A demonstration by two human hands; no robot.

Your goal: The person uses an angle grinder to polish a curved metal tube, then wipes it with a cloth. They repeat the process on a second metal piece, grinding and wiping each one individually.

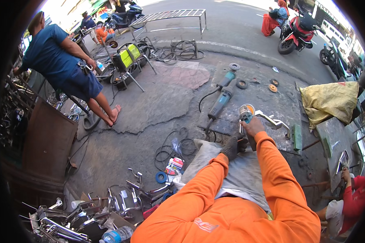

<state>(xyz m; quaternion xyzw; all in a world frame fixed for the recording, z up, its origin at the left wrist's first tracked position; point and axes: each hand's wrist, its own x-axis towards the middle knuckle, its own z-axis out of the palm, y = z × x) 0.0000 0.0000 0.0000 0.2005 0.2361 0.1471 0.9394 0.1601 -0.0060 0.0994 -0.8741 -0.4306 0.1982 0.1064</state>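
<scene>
My bare right hand [254, 126] is wrapped round the teal body of an angle grinder [245, 115], whose round guard and orange disc face away from me. My left hand [231, 147], in a dark glove, is closed just left of the grinder's rear; what its fingers hold is hidden. Beyond my right hand, a bent chrome metal bar [278, 122] lies on the dark work board [267, 99]. Two more teal grinders, a nearer one [222, 103] and a farther one [230, 76], rest on the board to the left. Grey cloth [243, 172] covers my lap.
Loose discs, one of them orange [273, 88], lie on the board. Cable coils [170, 150] spread over the ground at left. Metal parts [69, 222] are heaped at lower left. A person in blue [56, 52] stands beside a green welding machine [127, 56]; a person in red [355, 202] works at right.
</scene>
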